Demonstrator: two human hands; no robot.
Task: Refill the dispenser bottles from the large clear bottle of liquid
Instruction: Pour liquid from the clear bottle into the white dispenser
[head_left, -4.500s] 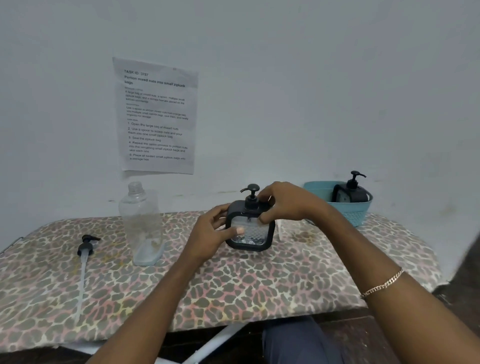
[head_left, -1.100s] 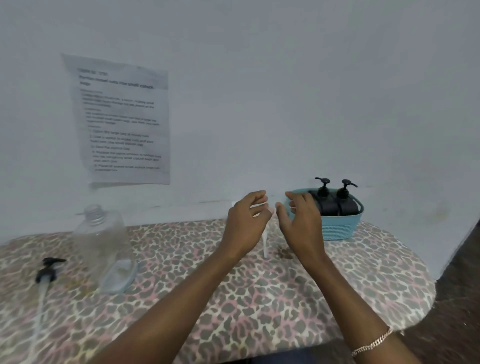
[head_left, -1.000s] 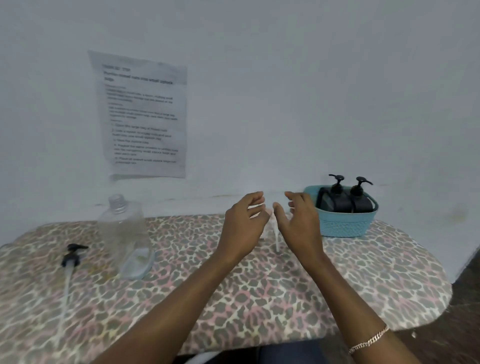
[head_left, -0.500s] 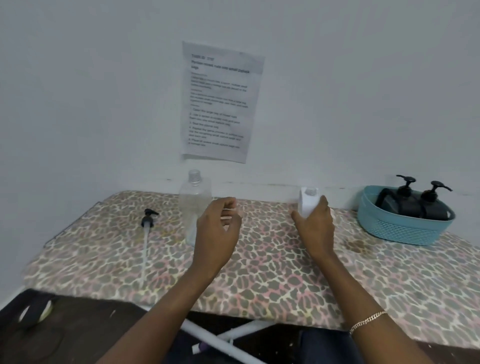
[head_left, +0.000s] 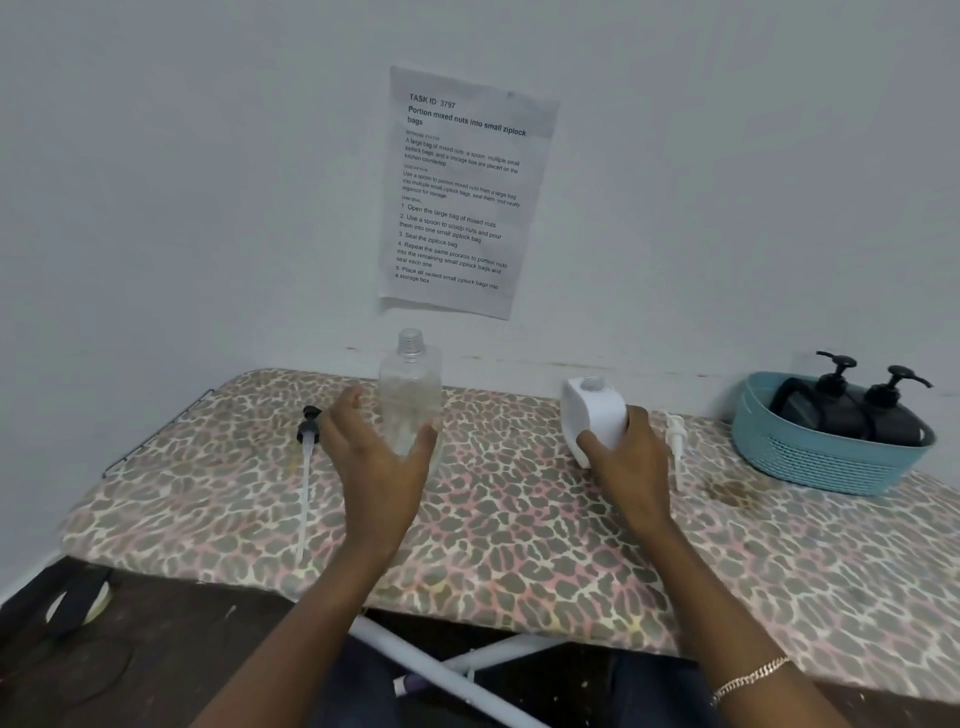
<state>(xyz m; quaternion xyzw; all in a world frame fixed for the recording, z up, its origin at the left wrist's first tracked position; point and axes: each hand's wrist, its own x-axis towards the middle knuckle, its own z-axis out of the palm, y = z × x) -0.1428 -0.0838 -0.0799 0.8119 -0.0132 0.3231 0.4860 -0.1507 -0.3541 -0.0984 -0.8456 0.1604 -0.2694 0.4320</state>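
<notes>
At 11 o'clock on the leopard-print covered bench (head_left: 519, 535), your left hand (head_left: 379, 462) has its fingers (head_left: 354, 397) spread wide at the large clear plastic bottle (head_left: 410, 395), not closed round it. The bottle stands upright, uncapped, and its liquid level is hard to read. At 1 o'clock your right hand (head_left: 631, 465) grips the white squarish dispenser bottle (head_left: 595, 413), neck open. The white pump head (head_left: 675, 447) lies just beside it at 3 o'clock, and the black pump with long tube (head_left: 307, 457) lies at 10 o'clock.

Step, as I judge it: setting up the pour into the white one. The two black pump dispenser bottles (head_left: 844, 413) in the teal plastic basket (head_left: 821, 460) at 2 o'clock look finished.

Next: close on the clear bottle, lift, tip it over the narrow white neck, pour slowly and brace the white one.

Writing: the wall sheet (head_left: 462, 192) reads "TASK ID 3797", "Portion mixed nuts into small ziplock bags", which is not this task. No bottle labels are legible.
</notes>
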